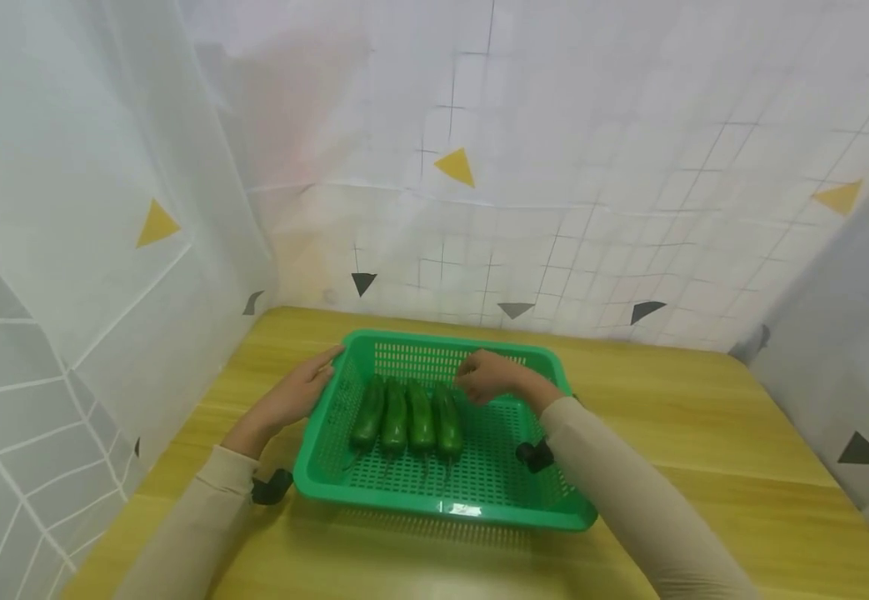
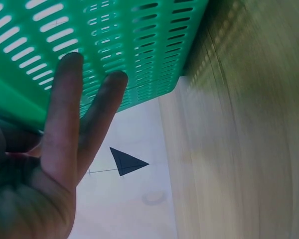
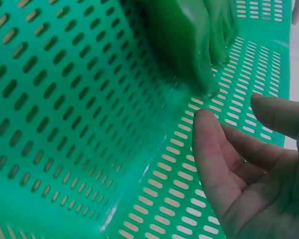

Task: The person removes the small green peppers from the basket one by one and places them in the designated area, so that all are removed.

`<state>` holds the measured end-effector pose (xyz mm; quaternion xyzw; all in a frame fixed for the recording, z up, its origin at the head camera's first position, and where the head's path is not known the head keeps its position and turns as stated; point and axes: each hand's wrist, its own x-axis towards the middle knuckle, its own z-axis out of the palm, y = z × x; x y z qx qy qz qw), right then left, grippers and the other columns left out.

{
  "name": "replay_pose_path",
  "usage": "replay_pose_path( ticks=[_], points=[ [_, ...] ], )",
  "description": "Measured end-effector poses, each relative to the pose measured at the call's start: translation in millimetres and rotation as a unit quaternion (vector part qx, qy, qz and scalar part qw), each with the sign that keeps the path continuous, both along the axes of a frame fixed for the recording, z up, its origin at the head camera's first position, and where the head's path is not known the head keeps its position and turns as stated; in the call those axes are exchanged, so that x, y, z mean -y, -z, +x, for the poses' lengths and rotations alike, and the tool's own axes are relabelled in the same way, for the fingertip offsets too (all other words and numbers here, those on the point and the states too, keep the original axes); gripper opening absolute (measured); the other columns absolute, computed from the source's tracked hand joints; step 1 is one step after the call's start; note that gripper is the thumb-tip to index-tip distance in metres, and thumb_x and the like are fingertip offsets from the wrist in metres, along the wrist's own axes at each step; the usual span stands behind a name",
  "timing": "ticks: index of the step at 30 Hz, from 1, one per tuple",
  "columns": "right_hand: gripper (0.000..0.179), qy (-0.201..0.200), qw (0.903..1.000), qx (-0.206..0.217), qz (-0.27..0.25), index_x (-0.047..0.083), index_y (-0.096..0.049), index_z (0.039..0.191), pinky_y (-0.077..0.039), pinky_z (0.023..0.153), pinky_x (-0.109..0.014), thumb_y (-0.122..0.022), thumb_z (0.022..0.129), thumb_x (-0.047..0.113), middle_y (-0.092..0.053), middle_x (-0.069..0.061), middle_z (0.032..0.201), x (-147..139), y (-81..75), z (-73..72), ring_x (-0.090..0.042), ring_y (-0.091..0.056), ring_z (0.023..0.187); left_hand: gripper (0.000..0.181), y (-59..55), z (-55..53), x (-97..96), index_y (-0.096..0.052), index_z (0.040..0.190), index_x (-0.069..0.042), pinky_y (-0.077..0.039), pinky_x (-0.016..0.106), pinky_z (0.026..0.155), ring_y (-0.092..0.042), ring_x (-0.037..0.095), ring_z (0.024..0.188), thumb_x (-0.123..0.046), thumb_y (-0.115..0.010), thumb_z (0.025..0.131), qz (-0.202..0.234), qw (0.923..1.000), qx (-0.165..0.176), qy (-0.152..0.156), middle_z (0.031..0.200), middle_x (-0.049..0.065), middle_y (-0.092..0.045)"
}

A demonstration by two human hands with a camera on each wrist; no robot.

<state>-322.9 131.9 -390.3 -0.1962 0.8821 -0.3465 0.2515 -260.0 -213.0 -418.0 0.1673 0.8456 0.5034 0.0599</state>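
Observation:
Several long, glossy green peppers (image 1: 421,419) lie side by side in a green plastic basket (image 1: 445,504), their thin stems toward the near side. Along the basket's left side rests my left hand (image 1: 301,390). In the left wrist view, two straight fingers (image 2: 65,119) touch the slotted outer wall. My right hand (image 1: 488,377) is inside the basket, beside the far end of the rightmost pepper (image 1: 446,425). Seen from the right wrist, its thumb and fingers (image 3: 205,139) stand apart with nothing between them, fingertips just short of the pepper's tip (image 3: 207,89).
The basket stands on a yellow wood-grain table (image 1: 674,442). A white patterned sheet (image 1: 554,167) hangs behind the table and along both sides. Black wrist devices (image 1: 272,487) are worn on both arms; the right one overlaps the basket's inside.

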Motion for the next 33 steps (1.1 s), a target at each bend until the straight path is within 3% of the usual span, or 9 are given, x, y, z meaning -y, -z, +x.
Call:
replay_pose_path(
  ticks=[2,7,10,16,27,33],
  points=[
    [0.039,0.001,0.9998,-0.01,0.016,-0.013,-0.057,0.133,-0.06,0.076,-0.037,-0.056,0.104,0.013,-0.067,-0.021,0.103,4,3.1,-1.3,-0.026,-0.067,0.084,0.051,0.2,-1.0,0.0,-0.023,0.162,-0.004,-0.035,0.058,0.108,-0.048,0.037,0.125,-0.016,-0.031,0.113,-0.001,1.0,0.0,-0.002,0.157,0.023,-0.034],
    [0.029,-0.032,0.9972,-0.037,0.056,-0.009,-0.068,0.119,-0.059,0.069,-0.034,-0.06,0.101,0.013,-0.068,-0.012,0.089,14,9.7,-0.4,-0.02,-0.067,0.074,0.051,2.2,-0.5,1.0,-0.023,0.161,-0.004,-0.029,0.061,0.112,-0.034,0.042,0.141,-0.015,-0.031,0.113,-0.01,0.9999,-0.001,-0.01,0.162,0.023,-0.027],
    [0.022,-0.042,0.9956,-0.043,0.073,-0.006,-0.073,0.107,-0.059,0.067,-0.032,-0.062,0.1,0.011,-0.067,-0.01,0.082,18,11.7,0.2,-0.017,-0.065,0.07,0.05,2.7,-0.1,1.2,-0.023,0.162,-0.004,-0.032,0.06,0.11,-0.038,0.041,0.137,-0.014,-0.03,0.113,-0.013,0.9999,-0.002,-0.011,0.16,0.023,-0.029],
    [0.019,-0.027,0.9953,-0.023,0.091,-0.005,-0.074,0.104,-0.059,0.069,-0.033,-0.063,0.099,0.01,-0.069,-0.01,0.082,19,11.4,3.9,-0.021,-0.069,0.074,0.05,0.8,-0.6,-1.1,-0.023,0.162,-0.004,-0.032,0.06,0.11,-0.04,0.039,0.135,-0.014,-0.03,0.113,-0.007,1.0,-0.001,-0.006,0.16,0.022,-0.03],
    [0.02,-0.008,0.9962,0.0,0.086,-0.005,-0.073,0.09,-0.06,0.069,-0.034,-0.062,0.101,0.009,-0.069,-0.014,0.082,21,18.0,4.1,-0.026,-0.071,0.076,0.051,2.1,-0.9,-0.1,-0.021,0.162,-0.004,-0.025,0.061,0.115,-0.025,0.041,0.147,-0.015,-0.029,0.113,-0.008,1.0,0.004,-0.003,0.164,0.022,-0.022],
    [0.021,-0.015,0.996,-0.008,0.088,-0.004,-0.071,0.087,-0.06,0.067,-0.033,-0.06,0.1,0.007,-0.068,-0.014,0.079,21,20.2,3.0,-0.024,-0.071,0.073,0.051,1.2,-1.5,-0.2,-0.021,0.162,-0.004,-0.029,0.06,0.112,-0.037,0.039,0.138,-0.015,-0.03,0.113,-0.001,1.0,0.005,-0.002,0.161,0.023,-0.027]
  ],
)
